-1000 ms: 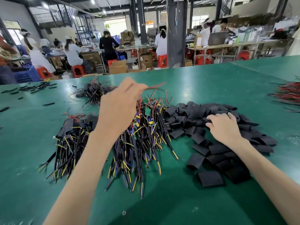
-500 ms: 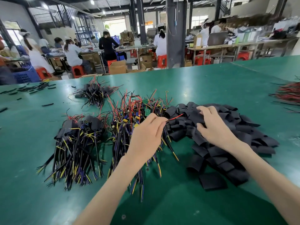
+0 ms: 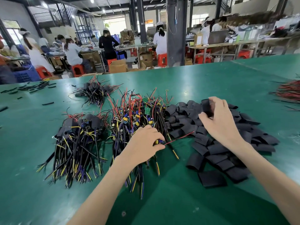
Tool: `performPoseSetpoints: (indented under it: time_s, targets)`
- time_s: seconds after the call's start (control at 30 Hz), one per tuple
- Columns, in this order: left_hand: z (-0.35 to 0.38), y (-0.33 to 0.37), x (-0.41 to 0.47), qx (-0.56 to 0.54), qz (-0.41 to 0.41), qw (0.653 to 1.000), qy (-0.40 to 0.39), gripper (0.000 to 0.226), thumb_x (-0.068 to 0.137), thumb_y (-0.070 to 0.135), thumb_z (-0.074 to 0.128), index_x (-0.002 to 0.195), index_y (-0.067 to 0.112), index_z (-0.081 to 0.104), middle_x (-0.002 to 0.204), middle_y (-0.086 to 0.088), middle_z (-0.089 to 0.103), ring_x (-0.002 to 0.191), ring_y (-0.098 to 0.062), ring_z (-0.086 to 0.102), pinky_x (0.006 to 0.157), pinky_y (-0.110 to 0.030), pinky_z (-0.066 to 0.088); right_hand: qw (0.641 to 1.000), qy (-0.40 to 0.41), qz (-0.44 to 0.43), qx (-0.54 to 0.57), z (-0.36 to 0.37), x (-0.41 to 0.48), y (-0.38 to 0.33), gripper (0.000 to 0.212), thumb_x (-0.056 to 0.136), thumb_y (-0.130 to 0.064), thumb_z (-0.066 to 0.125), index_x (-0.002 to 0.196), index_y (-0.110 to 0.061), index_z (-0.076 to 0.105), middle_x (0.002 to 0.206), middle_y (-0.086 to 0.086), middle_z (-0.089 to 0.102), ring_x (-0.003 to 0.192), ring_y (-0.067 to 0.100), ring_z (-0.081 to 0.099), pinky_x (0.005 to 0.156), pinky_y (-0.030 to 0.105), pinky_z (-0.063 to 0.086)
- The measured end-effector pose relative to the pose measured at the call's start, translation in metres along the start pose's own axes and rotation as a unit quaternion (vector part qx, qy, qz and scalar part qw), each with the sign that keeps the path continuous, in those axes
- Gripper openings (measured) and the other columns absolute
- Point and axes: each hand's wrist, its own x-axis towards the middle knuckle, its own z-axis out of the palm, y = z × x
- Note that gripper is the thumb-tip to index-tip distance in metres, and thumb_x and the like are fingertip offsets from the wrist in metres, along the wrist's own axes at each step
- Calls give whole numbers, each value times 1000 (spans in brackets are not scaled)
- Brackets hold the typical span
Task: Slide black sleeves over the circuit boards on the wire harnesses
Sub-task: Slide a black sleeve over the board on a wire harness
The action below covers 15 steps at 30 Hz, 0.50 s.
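The right hand [image 3: 222, 122] pinches one flat, matte black sleeve [image 3: 206, 106] just above the heap of sleeves [image 3: 212, 177] on the glossy green counter [image 3: 194, 82]. The left hand [image 3: 144, 144] grips a small circuit board [image 3: 158, 141] with blue and yellow parts, its red wire [image 3: 179, 138] trailing, at the near edge of the middle pile of bare harnesses [image 3: 138, 114]. Two piles of sleeved harnesses [image 3: 76, 135] lie to the left. Beyond the counter, people sit on red stools [image 3: 78, 70] among cardboard boxes [image 3: 117, 66]; what is in the blue crate [image 3: 26, 75] cannot be told.
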Motion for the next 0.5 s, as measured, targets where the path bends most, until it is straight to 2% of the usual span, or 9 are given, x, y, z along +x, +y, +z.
performPoseSetpoints:
  time_s: [0.1,0.17,0.23,0.33,0.37,0.43,0.5]
  targets:
    - [2,5,0,-21,0,999,37,31,94,37,53,120,22,61,109,6,55,107,-13,46,95,-23,26,1000,10,-9,-9,0,0,0,40,82,-9,60,121,-11,48,107,4,41,87,19,47,77,21,33]
    - [-2,8,-1,-78,-12,993,86,30,97,25,51,124,14,58,111,-2,48,90,-20,55,88,-27,40,1000,19,-14,-2,-1,0,1,33,81,-9,60,112,-13,51,103,4,42,85,22,50,78,26,39]
    - [-9,7,-2,-78,-16,989,126,28,97,11,49,124,8,56,113,-7,45,78,-26,57,77,-35,47,999,33,-21,17,-2,1,2,33,81,-7,61,111,-15,51,103,2,41,85,21,52,75,24,39]
    - [-15,-2,-5,-49,-20,985,162,33,91,-6,49,121,4,57,118,-9,52,97,-27,54,90,-35,41,999,34,-34,22,-1,1,5,35,82,-5,61,114,-15,52,104,2,41,87,22,54,77,24,40]
    - [-17,-5,-6,-36,-22,985,169,31,91,-6,50,119,4,59,115,-10,55,100,-28,52,93,-33,37,999,25,-39,18,0,1,5,36,82,-5,62,116,-14,52,104,4,42,89,23,54,79,26,42]
    - [-20,-8,-8,-29,-31,982,184,20,96,9,51,112,5,64,103,-8,60,97,-29,51,90,-34,36,998,-4,-58,4,3,0,7,40,82,-6,63,120,-11,52,104,6,44,91,24,54,85,28,42]
    - [-21,-10,-10,-40,-46,979,196,23,98,20,50,103,8,68,95,-5,60,92,-27,51,85,-37,40,995,-41,-90,-28,5,-2,9,44,81,-8,65,124,-9,53,99,5,45,88,21,52,84,20,36]
